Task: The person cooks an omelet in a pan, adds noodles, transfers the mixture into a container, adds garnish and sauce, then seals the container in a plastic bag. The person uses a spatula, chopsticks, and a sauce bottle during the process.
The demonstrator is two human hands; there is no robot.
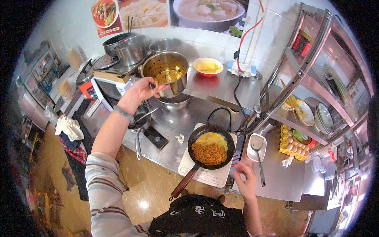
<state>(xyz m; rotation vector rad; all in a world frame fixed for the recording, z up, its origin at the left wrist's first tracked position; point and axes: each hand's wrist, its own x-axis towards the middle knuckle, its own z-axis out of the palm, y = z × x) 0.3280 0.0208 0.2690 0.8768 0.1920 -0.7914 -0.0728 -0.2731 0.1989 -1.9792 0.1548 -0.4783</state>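
Note:
My left hand (150,88) is at the near rim of a deep steel pot (179,86), its fingers bent. Whether it grips the rim or a thin item there, I cannot tell. Brown oily residue coats the pot's inside. My right hand (245,180) hovers with loosely curled fingers and nothing in them, right of a white induction cooker (204,177). On that cooker stands a black frying pan (193,130), its wooden handle (186,180) towards me. Browned noodles (209,154) fill the pan's near part, partly covering a yellow egg sheet (211,138).
Right of the cooker, a spatula (260,166) rests in a white dish (251,155). An egg tray (291,145) stands below a steel shelf rack (296,78). A phone (156,138) and small saucepan (142,126) lie left; a power cord (237,89) hangs behind.

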